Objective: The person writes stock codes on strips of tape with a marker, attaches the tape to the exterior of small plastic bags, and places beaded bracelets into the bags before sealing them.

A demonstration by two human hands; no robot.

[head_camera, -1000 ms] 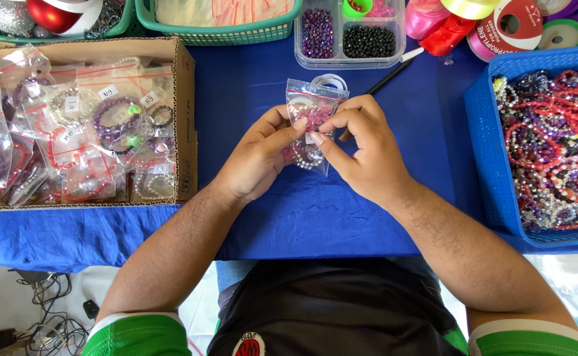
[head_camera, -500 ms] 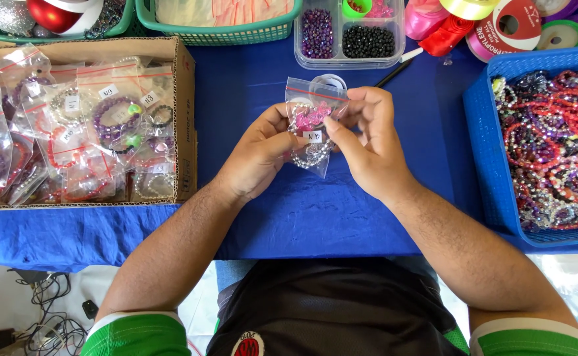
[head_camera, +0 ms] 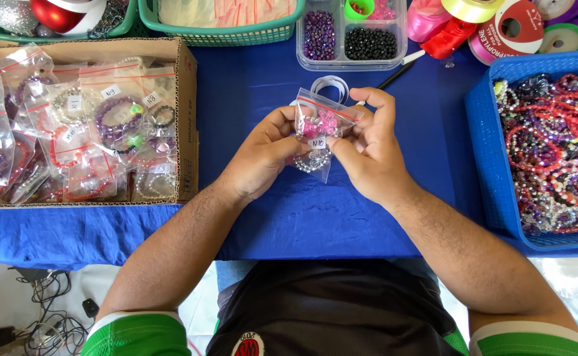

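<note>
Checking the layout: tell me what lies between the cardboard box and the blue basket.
In the head view, between the cardboard box and the blue basket, the left hand and right hand hold a small clear bag over the blue cloth.

Between my left hand (head_camera: 262,155) and right hand (head_camera: 368,155) I hold a small clear zip bag (head_camera: 320,132) with a red seal strip, pink and silvery beads inside, a small white label (head_camera: 317,143) stuck on its front; to my left, an open brown cardboard box (head_camera: 187,118) on the blue surface (head_camera: 256,86) holds many like clear bags (head_camera: 71,125), each red-sealed with a white label; ahead, a clear lidded bead case (head_camera: 351,59).
</note>
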